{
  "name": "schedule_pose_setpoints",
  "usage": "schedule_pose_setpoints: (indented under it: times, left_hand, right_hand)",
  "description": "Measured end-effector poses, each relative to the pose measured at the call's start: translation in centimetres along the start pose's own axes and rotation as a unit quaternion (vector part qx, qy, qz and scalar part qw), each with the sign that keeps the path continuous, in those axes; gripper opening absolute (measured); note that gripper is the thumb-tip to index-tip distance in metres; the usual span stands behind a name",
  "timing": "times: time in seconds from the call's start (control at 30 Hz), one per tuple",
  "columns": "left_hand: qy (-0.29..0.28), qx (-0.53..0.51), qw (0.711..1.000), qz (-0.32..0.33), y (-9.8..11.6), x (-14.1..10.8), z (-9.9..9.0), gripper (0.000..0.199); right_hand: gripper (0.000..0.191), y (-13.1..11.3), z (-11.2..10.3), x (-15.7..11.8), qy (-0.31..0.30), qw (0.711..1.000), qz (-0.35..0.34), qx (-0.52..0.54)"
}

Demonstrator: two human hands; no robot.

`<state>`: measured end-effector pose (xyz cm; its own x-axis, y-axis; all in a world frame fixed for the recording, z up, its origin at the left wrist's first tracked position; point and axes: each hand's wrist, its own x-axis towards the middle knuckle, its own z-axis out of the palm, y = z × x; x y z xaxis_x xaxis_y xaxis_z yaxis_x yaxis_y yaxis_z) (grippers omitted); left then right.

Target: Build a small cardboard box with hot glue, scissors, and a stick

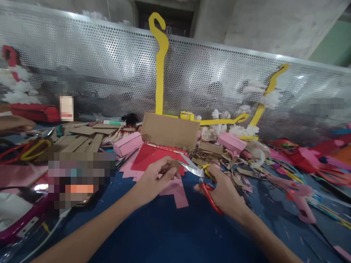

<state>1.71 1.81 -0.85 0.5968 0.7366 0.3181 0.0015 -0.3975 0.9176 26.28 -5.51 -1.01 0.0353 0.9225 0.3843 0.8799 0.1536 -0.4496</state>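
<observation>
My right hand (223,190) grips a pair of scissors (196,171) by their red and yellow handles. The blades are spread apart and point left toward my left hand. My left hand (159,177) is closed, fingers curled and thumb against them, beside the blade tips; whatever it may pinch is too small or hidden to make out. Beneath and behind the hands lie a red sheet (144,157) and pink paper pieces (179,195) on the dark blue table cover (175,233). A brown cardboard box (170,130) stands just beyond.
A tall yellow hooked strip (159,73) rises behind the box, before a perforated metal panel (109,62). Cardboard scraps (241,179) lie to the right, near a pink glue gun (297,197) with a cord. Cardboard strips (82,142) and a purple device (27,219) are at left.
</observation>
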Motion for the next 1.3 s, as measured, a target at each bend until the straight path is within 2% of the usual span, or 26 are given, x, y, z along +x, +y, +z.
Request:
schedule_pose_setpoints:
  times: [0.13,0.23,0.4,0.6,0.87,0.93,1.1,1.2,1.3]
  left_hand:
    - [-0.025,-0.019,0.999,-0.005,0.4,-0.1,0.1,0.022]
    - [-0.041,-0.030,0.999,-0.004,0.5,-0.1,0.4,0.023]
    - [-0.036,-0.027,0.999,0.006,0.4,-0.1,0.4,0.020]
    - [-0.008,0.021,1.000,0.015,0.2,-0.1,0.2,0.023]
    - [0.006,0.046,0.999,0.008,0.0,-0.1,0.1,0.020]
    - [0.003,0.042,0.999,0.007,0.3,-0.1,0.0,0.021]
    - [0.005,0.056,0.998,0.023,0.8,-0.1,0.0,0.021]
    - [0.011,0.039,0.999,0.018,0.5,0.0,0.0,0.025]
    - [0.009,-0.032,0.999,-0.006,0.4,-0.1,0.2,0.022]
  right_hand:
    - [0.031,-0.1,0.5,-0.2,-0.012,0.999,-0.027,0.020]
    - [0.037,0.3,0.7,-0.2,-0.007,0.999,-0.032,0.023]
    - [0.051,0.7,0.4,-0.2,0.005,0.998,0.012,0.055]
    - [0.038,0.0,-0.5,-0.1,0.019,0.999,-0.027,0.016]
    - [0.029,0.4,0.2,-0.1,0.018,0.998,-0.052,-0.009]
    - [0.031,0.5,0.2,-0.1,0.016,0.999,-0.047,-0.003]
    - [0.052,0.6,0.1,-0.1,0.029,0.999,0.006,0.021]
    - [0.048,0.4,-0.1,0.0,0.031,0.999,0.033,0.029]
    - [0.039,0.1,-0.1,0.2,0.027,0.999,0.027,0.000]
